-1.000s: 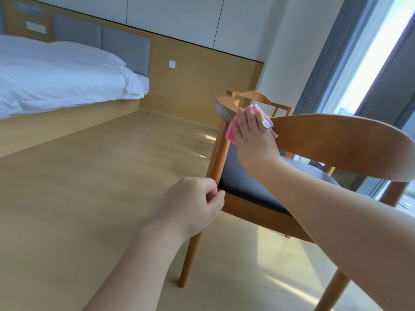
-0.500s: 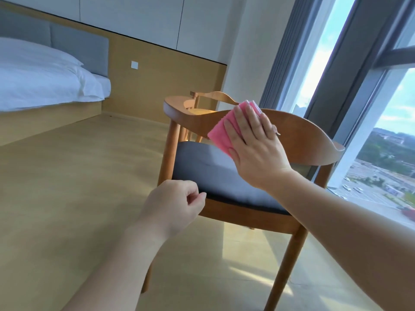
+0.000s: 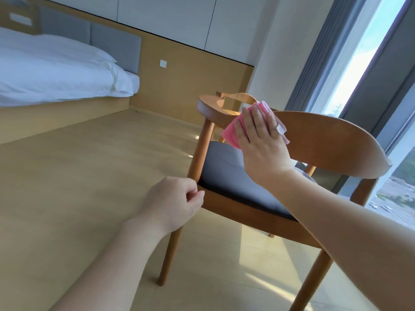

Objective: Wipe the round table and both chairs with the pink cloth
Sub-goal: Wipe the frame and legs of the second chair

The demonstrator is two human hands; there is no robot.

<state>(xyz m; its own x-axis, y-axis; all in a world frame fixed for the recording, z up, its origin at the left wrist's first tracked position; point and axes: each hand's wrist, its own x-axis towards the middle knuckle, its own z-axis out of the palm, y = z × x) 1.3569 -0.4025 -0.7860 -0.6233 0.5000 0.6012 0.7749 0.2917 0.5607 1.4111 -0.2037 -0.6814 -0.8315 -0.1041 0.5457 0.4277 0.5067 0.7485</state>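
Observation:
A wooden chair (image 3: pixel 332 140) with a curved backrest and a grey seat cushion (image 3: pixel 224 171) stands in front of me. My right hand (image 3: pixel 260 140) lies flat with straight fingers on the folded pink cloth (image 3: pixel 231 131), pressing it against the backrest near its left end. My left hand (image 3: pixel 175 203) hangs in front of the chair's front left leg, fingers curled, holding nothing. Behind the backrest shows the top of a second wooden chair (image 3: pixel 238 97). The round table is out of view.
A bed (image 3: pixel 56 79) with white bedding stands at the left on a wooden base. A wood-panelled wall (image 3: pixel 190 81) runs behind the chairs. Grey curtains (image 3: pixel 318 52) and a tall window (image 3: pixel 370 52) are at the right. Open wooden floor (image 3: pixel 78 187) spreads on the left.
My right hand with the cloth slid right along the backrest, then back toward its left end. The camera view swung right and back left. My left hand stayed curled by the chair leg.

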